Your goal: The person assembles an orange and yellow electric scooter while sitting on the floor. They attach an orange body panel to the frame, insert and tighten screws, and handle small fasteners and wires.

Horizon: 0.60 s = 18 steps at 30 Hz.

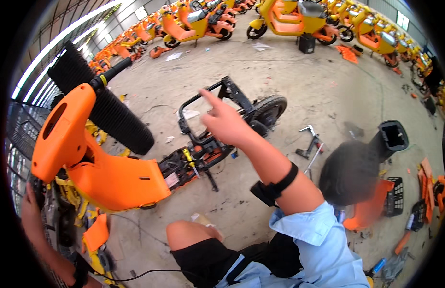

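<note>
scooter, 1 orange half-stripped, lies on floor. right hand open, fingers spread, at its black rear rack, grasping nothing. left hand by scooter's front; grip unclear.

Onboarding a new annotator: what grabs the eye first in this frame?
The stripped orange scooter body fills the left, its ribbed black seat tilted up above it. At centre the right hand reaches out, forefinger extended, toward the bare black rear frame and wheel; the left hand sits at the far left edge against the scooter's front. Rows of orange and yellow scooters line the hall behind.
</note>
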Each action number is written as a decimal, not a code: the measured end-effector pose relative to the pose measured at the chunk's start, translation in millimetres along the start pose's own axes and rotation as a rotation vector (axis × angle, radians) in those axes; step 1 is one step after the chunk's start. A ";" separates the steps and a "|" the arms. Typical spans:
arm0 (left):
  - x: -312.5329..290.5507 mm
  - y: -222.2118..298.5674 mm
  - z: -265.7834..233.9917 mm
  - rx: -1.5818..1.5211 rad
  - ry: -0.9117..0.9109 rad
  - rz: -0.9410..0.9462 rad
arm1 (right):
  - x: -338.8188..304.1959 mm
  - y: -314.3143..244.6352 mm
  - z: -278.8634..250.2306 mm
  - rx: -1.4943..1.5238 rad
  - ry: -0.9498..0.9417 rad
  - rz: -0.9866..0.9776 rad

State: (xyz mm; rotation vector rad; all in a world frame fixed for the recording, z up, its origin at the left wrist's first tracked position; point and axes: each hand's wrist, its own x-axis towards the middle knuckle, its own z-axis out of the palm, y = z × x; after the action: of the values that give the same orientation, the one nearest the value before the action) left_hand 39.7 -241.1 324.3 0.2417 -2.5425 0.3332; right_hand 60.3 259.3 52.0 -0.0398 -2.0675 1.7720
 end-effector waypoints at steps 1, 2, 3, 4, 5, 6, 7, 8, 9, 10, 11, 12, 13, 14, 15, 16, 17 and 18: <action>1.1 -0.5 2.3 0.044 0.029 -0.071 | 14.4 -21.8 21.9 0.098 -0.097 0.036; -2.6 -0.1 5.1 0.017 0.064 -0.106 | 27.1 -41.5 38.8 -0.011 -0.136 -0.028; -1.5 1.3 2.8 0.045 0.038 -0.127 | 35.0 -56.7 52.0 0.047 -0.186 -0.064; -2.8 3.0 0.5 0.032 0.035 -0.121 | 43.8 -68.6 61.6 0.011 -0.165 -0.052; -4.3 4.7 -1.8 0.054 0.021 -0.123 | 53.7 -77.1 68.6 -0.003 -0.147 -0.068; -6.6 5.3 -4.8 0.035 0.011 -0.113 | 60.4 -79.5 71.5 -0.016 -0.133 -0.079; -7.0 6.4 -6.2 0.087 -0.009 -0.150 | 64.2 -75.0 70.1 0.025 -0.139 -0.036; -7.4 6.2 -7.5 0.078 0.003 -0.159 | 63.1 -63.9 67.1 0.035 -0.150 -0.021; -5.9 6.2 -7.5 0.069 0.011 -0.160 | 58.8 -46.0 59.9 0.045 -0.158 0.001; -5.1 6.1 -4.4 0.054 0.016 -0.162 | 52.6 -23.0 49.7 0.096 -0.177 -0.016; -2.2 4.7 -1.6 0.046 0.011 -0.176 | 43.1 3.7 38.3 -0.082 -0.167 0.115; -0.3 3.4 3.2 -0.009 0.007 -0.189 | 30.6 32.2 25.9 -0.169 -0.181 0.166; 0.2 0.8 8.3 0.030 0.049 -0.188 | 17.4 60.4 17.6 -0.569 -0.033 0.034; 1.0 -1.6 12.5 0.014 0.076 -0.179 | 0.6 87.6 6.8 -0.699 0.082 0.068; 1.9 -3.1 17.1 0.059 0.100 -0.182 | -13.4 109.9 -4.4 -0.647 0.185 -0.106; 3.1 -4.5 20.5 0.073 0.121 -0.180 | -22.0 127.2 -12.4 -0.616 0.254 -0.155; 3.7 -5.5 23.3 0.065 0.127 -0.176 | -21.5 139.3 -19.9 -0.655 0.248 -0.269; 4.8 -5.7 25.5 0.080 0.151 -0.171 | -22.0 147.2 -27.1 -0.708 0.213 -0.298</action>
State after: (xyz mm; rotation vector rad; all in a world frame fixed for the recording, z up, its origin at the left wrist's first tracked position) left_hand 24.1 -254.3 307.2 0.4441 -2.3439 0.3729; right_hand 53.5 306.3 -91.7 -0.1115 -2.2843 0.7719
